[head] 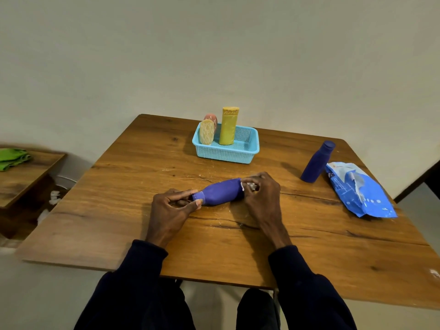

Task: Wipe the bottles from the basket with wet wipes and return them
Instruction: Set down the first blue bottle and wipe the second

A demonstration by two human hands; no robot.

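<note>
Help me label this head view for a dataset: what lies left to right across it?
green cloth → left hand → purple bottle → right hand with wet wipe → dark blue bottle → wipes pack. The basket is left out: farther back, it spans the purple bottle and right hand.

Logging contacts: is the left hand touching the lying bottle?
Touching. The head view shows the left hand pinching the lying bottle at its cap end, thumb and fingers on it.
</note>
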